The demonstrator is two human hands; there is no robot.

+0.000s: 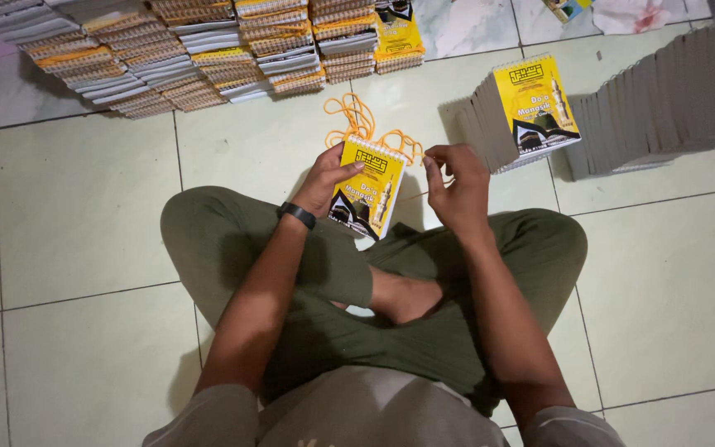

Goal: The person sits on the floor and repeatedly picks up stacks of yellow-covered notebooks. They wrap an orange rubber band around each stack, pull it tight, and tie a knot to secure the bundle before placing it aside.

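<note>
Materials & finish, floor workstation w/ booklets

Your left hand (324, 178) grips a small booklet (367, 189): glossy printed card cover, yellow & black, w/ pale wire spiral binding along top edge. Your right hand (457, 186) pinches thin orange cord (363, 126), looks like smooth synthetic string, slight sheen. Wristband (298, 214): black, matt, prob. rubber or plastic. Trousers (233, 240): olive woven cloth, matt, soft creases. Floor tiles (84, 207): pale ceramic, smooth, semi-gloss, dark grout lines. Booklet row (531, 108) at your right: same glossy covers, grey matt paper edges. Stacks (208, 58) up front: paper edges, matt, w/ spiral wire showing.
</note>
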